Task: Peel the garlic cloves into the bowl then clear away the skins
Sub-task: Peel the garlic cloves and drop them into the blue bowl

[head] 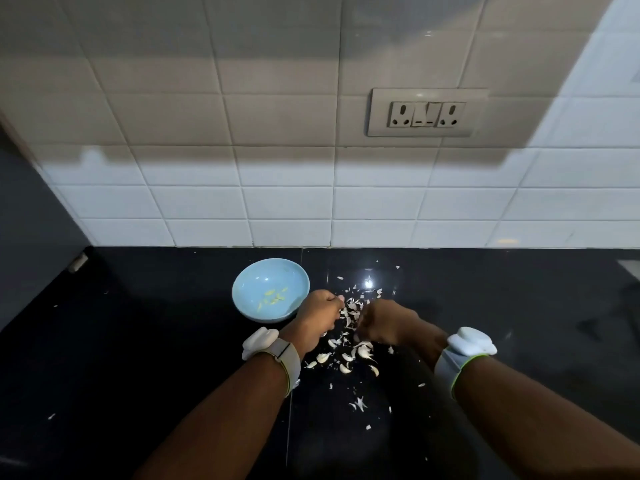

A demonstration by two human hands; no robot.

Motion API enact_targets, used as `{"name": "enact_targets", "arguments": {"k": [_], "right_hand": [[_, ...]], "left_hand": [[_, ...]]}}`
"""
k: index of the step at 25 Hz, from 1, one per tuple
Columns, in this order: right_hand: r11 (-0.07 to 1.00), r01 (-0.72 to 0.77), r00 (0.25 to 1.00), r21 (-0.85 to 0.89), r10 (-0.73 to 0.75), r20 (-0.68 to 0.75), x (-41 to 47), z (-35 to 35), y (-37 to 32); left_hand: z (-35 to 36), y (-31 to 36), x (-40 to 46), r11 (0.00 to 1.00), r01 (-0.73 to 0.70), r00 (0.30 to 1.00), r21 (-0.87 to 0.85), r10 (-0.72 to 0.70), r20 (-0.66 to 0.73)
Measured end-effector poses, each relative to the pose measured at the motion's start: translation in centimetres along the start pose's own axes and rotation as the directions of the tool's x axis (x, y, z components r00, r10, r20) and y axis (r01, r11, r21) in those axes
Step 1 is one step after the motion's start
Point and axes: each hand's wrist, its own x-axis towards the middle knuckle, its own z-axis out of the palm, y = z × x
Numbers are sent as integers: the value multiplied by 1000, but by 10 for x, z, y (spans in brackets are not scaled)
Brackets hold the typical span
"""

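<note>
A light blue bowl (242,289) sits on the black counter and holds several peeled yellowish garlic cloves (273,296). My left hand (320,315) is just right of the bowl, its fingers curled; whatever it pinches is too small to make out. My right hand (384,323) faces it with curled fingers, and what it holds is hidden. Between and under both hands lies a scatter of white garlic skins (353,306). Several unpeeled cloves (346,358) lie on the counter nearer to me.
The black counter (138,341) meets a white tiled wall with a double socket (426,114). Stray skin bits (360,403) lie toward the front. A dark panel stands at the left edge.
</note>
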Motion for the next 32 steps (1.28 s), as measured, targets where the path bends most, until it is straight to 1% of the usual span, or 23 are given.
{"name": "enact_targets", "arguments": {"k": [1, 4, 5, 7, 9, 12, 14, 16, 18, 19, 20, 22, 24, 27, 29, 30, 32], "right_hand": [[999, 5, 999, -45, -3, 37, -2, 1, 0], [988, 43, 997, -147, -32, 75, -5, 6, 1], [983, 50, 996, -175, -37, 76, -6, 9, 1], [975, 46, 999, -217, -40, 34, -7, 12, 2], [981, 35, 999, -191, -38, -13, -5, 12, 5], [1000, -6, 998, 4, 6, -69, 1, 7, 12], [998, -34, 990, 62, 43, -138, 5, 3, 19], [998, -56, 979, 20, 59, -194, 4, 4, 23], [997, -43, 968, -63, 26, -249, 2, 6, 24], [997, -29, 963, -77, 7, -269, 1, 6, 24], [998, -12, 966, -58, -3, -260, 1, 5, 23], [1000, 12, 987, -2, -12, -161, 1, 5, 20], [997, 46, 994, -68, -52, -97, 0, 9, 15], [975, 98, 988, -200, -119, -96, -1, 19, 8], [963, 126, 980, -237, -158, -121, 1, 23, 7], [963, 140, 974, -229, -176, -144, 2, 22, 7], [986, 127, 969, -112, -147, -199, 3, 18, 7]], "left_hand": [[1, 0, 0, 1000, 6, 1000, 0, -6, -1], [6, -4, 2, 1000, 28, 1000, 7, -28, -6], [7, -5, 2, 999, 35, 999, 13, -35, -6], [8, -8, 4, 999, 45, 999, 19, -45, 3], [9, -10, 5, 998, 57, 998, 22, -58, 6], [12, -15, 8, 998, 51, 998, 39, -52, 34], [15, -17, 8, 998, 39, 998, 47, -41, 53], [17, -18, 7, 998, 20, 998, 56, -24, 62], [20, -17, 6, 998, 3, 998, 57, -7, 70], [21, -17, 6, 998, 1, 998, 56, -5, 67], [21, -18, 7, 998, 4, 998, 56, -7, 59], [22, -18, 10, 999, 13, 999, 51, -15, 32], [22, -19, 12, 999, 17, 1000, 46, -18, 18], [20, -18, 10, 999, 29, 999, 31, -29, 22], [18, -18, 8, 999, 33, 999, 34, -33, 20], [18, -18, 7, 999, 30, 999, 36, -31, 17], [17, -17, 6, 999, 20, 1000, 28, -20, 15]]}}
